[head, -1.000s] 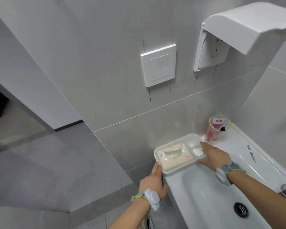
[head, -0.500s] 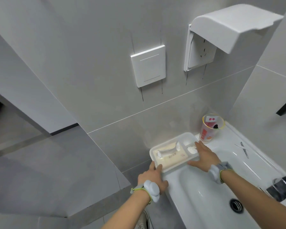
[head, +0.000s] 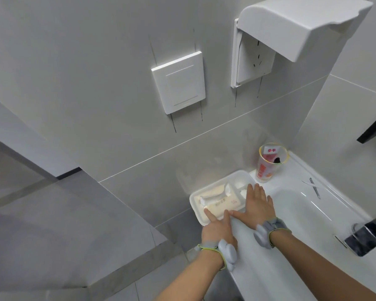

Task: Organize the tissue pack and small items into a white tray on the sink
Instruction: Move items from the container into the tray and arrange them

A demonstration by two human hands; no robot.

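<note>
I see the tray (head: 213,187) on the sink's (head: 291,213) far left corner, tissue pack (head: 223,204) in its left compartment, cup (head: 269,165) just right of it, faucet (head: 367,235) at the sink's right edge

white tray (head: 241,177) on sink (head: 291,213), both hands flat

Tray (head: 204,218) near edge hidden under right hand (head: 257,206).

Head view, down over sink (head: 291,213)
</note>
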